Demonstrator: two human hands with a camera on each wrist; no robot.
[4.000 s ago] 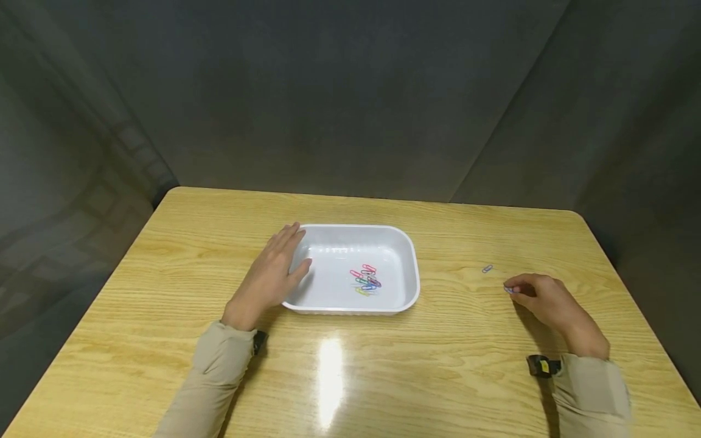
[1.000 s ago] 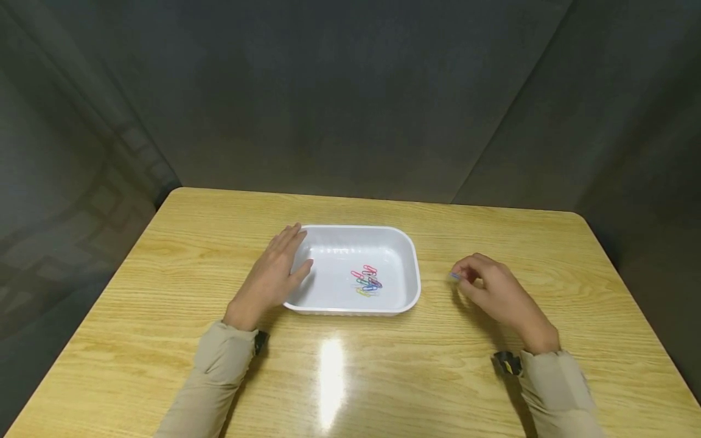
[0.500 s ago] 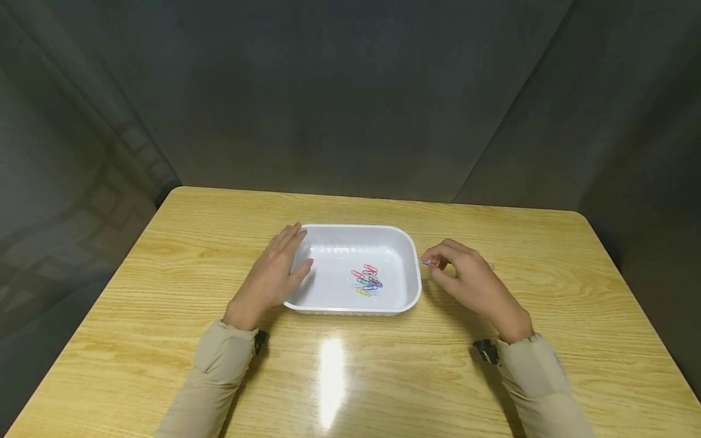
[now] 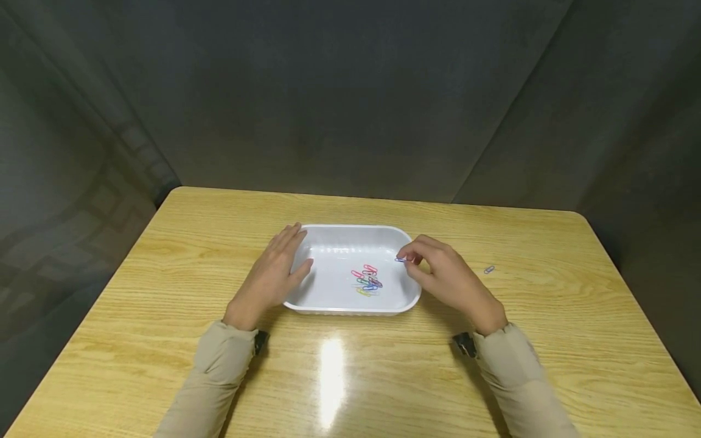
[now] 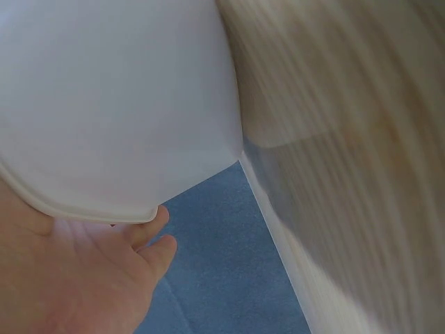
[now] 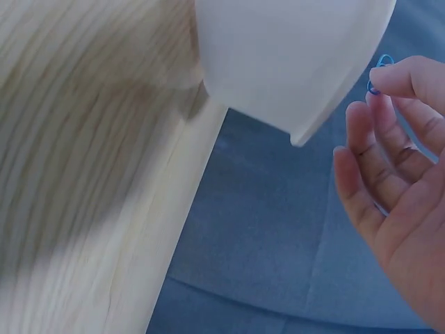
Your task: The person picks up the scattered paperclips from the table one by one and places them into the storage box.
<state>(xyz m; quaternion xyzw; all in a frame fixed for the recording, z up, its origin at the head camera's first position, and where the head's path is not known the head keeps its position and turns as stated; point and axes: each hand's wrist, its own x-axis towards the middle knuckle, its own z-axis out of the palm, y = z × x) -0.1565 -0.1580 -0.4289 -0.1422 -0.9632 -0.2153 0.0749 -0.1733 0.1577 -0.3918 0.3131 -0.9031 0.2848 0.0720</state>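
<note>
A white rectangular tray (image 4: 350,310) stands on the wooden table. My left hand (image 4: 271,274) rests on its left rim with the fingers straight; the left wrist view has this hand (image 5: 90,271) right under the rim. Over the tray's right end, my right hand (image 4: 443,274) pinches a blue paper clip (image 4: 401,260) between thumb and forefinger. The same paper clip (image 6: 373,89) shows at the thumb tip in the right wrist view, beside the tray wall (image 6: 292,62). Several coloured paper clips (image 4: 366,281), pink, green, blue and yellow, lie in a cluster on the tray floor.
One more blue-purple paper clip (image 4: 489,269) lies on the table (image 4: 547,292) to the right of the tray. A dark grey curtain (image 4: 339,109) hangs behind the table and along its sides.
My right hand picked up the blue paper clip from the table at right and carried it left, over the tray's right rim. My left hand has stayed at the left rim.
</note>
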